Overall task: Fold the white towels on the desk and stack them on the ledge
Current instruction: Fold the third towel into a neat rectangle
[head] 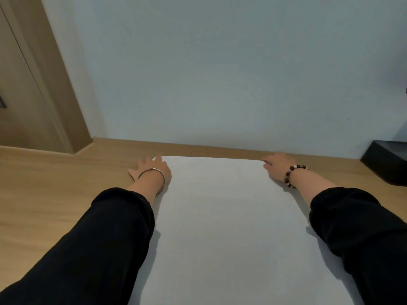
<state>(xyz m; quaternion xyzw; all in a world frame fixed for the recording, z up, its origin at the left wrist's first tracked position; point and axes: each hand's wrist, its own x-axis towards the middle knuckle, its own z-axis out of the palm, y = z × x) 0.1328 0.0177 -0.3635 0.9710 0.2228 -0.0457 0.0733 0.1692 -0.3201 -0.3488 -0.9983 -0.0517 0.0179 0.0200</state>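
A white towel [220, 216] lies spread flat on the wooden desk [55, 205], reaching from the near edge of view almost to the wall. My left hand [152, 170] rests flat on its far left corner with fingers spread and the thumb out on the wood. My right hand [278, 165] lies palm down on the far right corner, fingers stretched toward the towel's far edge. Whether those fingers pinch the cloth is hidden. A narrow wooden ledge [220, 150] runs along the foot of the wall just beyond the towel.
A black box-like object [387, 159] sits at the desk's far right, close to my right wrist. A brown door frame [55, 95] rises at the left. A pale blue wall [220, 73] stands behind the ledge.
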